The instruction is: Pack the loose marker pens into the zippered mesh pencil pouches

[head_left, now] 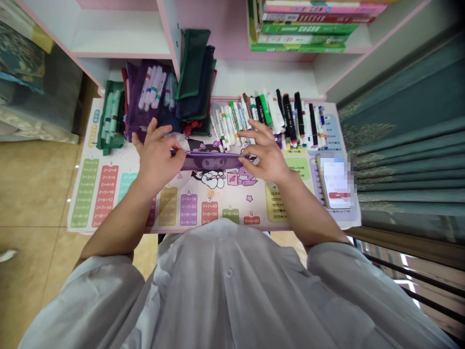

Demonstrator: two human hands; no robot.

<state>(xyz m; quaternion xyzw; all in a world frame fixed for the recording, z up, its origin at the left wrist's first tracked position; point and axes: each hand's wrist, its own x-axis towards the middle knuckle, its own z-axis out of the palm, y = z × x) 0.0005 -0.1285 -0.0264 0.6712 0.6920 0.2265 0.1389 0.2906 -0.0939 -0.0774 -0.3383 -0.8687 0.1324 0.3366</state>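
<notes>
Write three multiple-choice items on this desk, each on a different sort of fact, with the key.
1. Where is the phone? A) right end of the desk mat B) on a shelf C) in a hand
2. What colour is the pouch between the left hand and right hand? A) green B) purple C) red
3. How do the markers lie? A) upright in a cup B) bundled in a box C) loose on the mat

1 A: it lies on the mat. 2 B: purple fabric shows. 3 C: they lie side by side.

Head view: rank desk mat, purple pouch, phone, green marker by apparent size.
Desk mat largest. Purple pouch and phone look close: pouch longer, phone wider, unranked. Green marker smallest.
</notes>
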